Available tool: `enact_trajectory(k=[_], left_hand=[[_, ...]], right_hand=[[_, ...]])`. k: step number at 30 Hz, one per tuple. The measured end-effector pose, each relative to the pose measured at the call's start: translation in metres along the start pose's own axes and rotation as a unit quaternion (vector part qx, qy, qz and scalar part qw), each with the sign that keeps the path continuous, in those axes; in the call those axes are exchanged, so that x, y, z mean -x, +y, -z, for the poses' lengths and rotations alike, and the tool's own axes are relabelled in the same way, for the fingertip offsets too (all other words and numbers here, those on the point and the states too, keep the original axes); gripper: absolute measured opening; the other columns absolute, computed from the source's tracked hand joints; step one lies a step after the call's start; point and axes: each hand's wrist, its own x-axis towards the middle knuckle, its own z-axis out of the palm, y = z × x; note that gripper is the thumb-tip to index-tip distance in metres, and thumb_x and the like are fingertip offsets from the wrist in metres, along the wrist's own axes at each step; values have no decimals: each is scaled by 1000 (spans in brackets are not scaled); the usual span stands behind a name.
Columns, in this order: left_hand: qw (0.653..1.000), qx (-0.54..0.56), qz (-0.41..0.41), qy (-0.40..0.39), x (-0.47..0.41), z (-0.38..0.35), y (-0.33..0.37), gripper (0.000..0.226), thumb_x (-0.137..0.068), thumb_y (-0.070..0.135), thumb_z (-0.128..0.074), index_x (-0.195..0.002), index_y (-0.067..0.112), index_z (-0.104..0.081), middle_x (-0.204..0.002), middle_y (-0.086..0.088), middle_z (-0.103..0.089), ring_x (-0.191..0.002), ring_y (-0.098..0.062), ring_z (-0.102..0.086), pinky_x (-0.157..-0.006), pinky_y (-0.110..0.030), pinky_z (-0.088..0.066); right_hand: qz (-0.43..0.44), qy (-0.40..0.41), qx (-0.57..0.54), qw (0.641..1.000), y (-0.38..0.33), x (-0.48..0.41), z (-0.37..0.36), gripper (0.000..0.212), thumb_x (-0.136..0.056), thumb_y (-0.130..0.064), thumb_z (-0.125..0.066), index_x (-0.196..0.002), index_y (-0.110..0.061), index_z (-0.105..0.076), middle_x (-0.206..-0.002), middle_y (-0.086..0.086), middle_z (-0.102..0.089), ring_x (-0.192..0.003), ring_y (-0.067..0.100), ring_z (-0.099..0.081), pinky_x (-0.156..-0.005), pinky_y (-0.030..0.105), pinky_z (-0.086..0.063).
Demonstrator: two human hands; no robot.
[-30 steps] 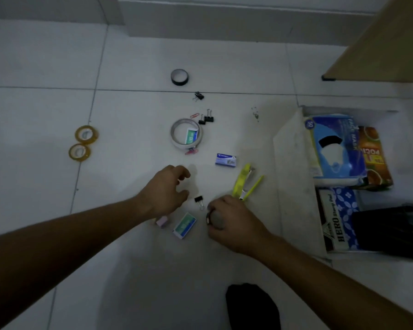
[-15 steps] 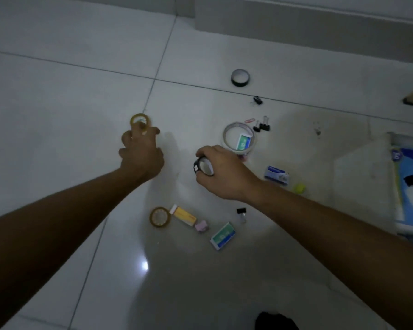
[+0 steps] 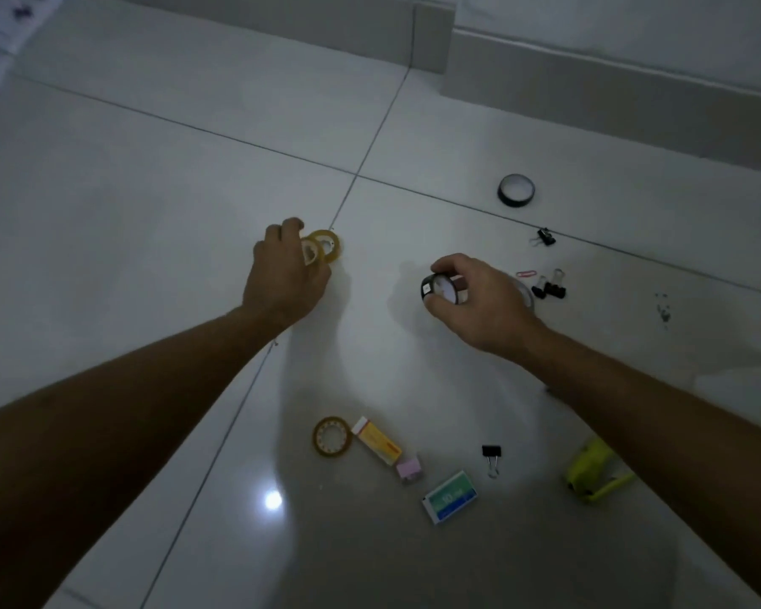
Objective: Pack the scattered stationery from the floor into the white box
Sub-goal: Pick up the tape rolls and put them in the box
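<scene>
Two bare forearms with no sleeves, watch, rings or gloves, ending in a left hand (image 3: 282,279) and a right hand (image 3: 479,301).

Half a second back the left hand (image 3: 284,274) pinches one yellowish tape roll off the floor; now that roll (image 3: 310,252) sits tucked in its fingers while they close on a second yellow roll (image 3: 328,244), lying just beyond the fingertips on the tile joint. The right hand (image 3: 479,301), a second ago down by the green stapler (image 3: 591,470), now hangs clear of the floor, clamped round a dark tape roll (image 3: 443,288).
</scene>
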Motion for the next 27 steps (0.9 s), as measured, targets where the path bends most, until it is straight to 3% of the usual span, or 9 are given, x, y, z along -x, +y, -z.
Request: enact_trajectory(k=[3,5,7,9,11,15,20,24,27], left_hand=[[998,-40,-6,-44,-19,-5,8,67,-89,28,-60,-145,9,-28,-134,-25,-41,-118,-44,-42,-94,-49,-42],[990,-105,-30,-92,-25,-11,9,54,-94,26,-52,-142,8,-34,-133,-25,-38,-116,-45,-43,-93,-48,-43],[982,-142,-54,-109,-26,-15,11,42,-95,24,-48,-131,3,-44,-130,-26,-38,-111,-44,-47,-90,-45,-44],[981,-144,-56,-116,-24,-15,11,41,-94,24,-52,-128,2,-48,-138,-25,-34,-116,-44,-45,-94,-46,-43],[981,-139,-57,-122,-23,-11,10,43,-92,22,-56,-130,2,-49,-144,-24,-35,-120,-44,-45,-98,-45,-43],[985,-95,-69,-123,-20,-3,7,35,-88,24,-61,-112,-2,-58,-109,-25,-62,-99,-40,-59,-81,-38,-47],[984,-36,-67,-161,-2,3,2,74,-83,27,-70,-145,9,-34,-123,-24,-56,-114,-38,-53,-93,-38,-44],[981,27,-61,-180,11,12,2,68,-81,23,-71,-142,15,-42,-128,-18,-55,-120,-33,-52,-95,-27,-38],[979,48,-63,-188,18,17,9,59,-79,21,-71,-135,18,-53,-128,-15,-56,-120,-30,-52,-94,-26,-38]], right_hand=[[2,10,6,1000,4,0,4,35,-84,-28,-70,-116,-18,-61,-112,3,-64,-100,13,-59,-80,19,-38],[7,2,6,1000,3,5,3,36,-84,-27,-70,-117,-19,-61,-112,2,-64,-98,10,-57,-80,14,-36],[13,-17,-10,1000,-3,13,0,37,-85,-25,-70,-119,-16,-61,-114,4,-64,-101,12,-58,-85,18,-41],[41,-50,-17,998,-14,26,-6,37,-85,-21,-69,-121,-13,-61,-116,8,-64,-106,19,-60,-92,26,-46],[92,-99,3,991,-29,41,-20,39,-86,-21,-67,-123,-14,-60,-120,9,-62,-110,23,-59,-94,25,-43],[203,-228,74,949,-63,74,-66,43,-90,-24,-59,-132,-21,-54,-129,7,-50,-109,26,-56,-89,37,-51],[330,-283,229,871,-72,97,-107,38,-97,-18,-47,-133,-11,-52,-131,18,-47,-107,35,-49,-82,39,-46],[346,-276,262,858,-69,105,-113,36,-102,-22,-35,-134,-9,-46,-128,21,-47,-105,37,-47,-81,44,-40],[361,-254,299,846,-66,110,-112,35,-99,-16,-40,-133,-11,-45,-128,22,-50,-99,36,-50,-83,45,-41]])
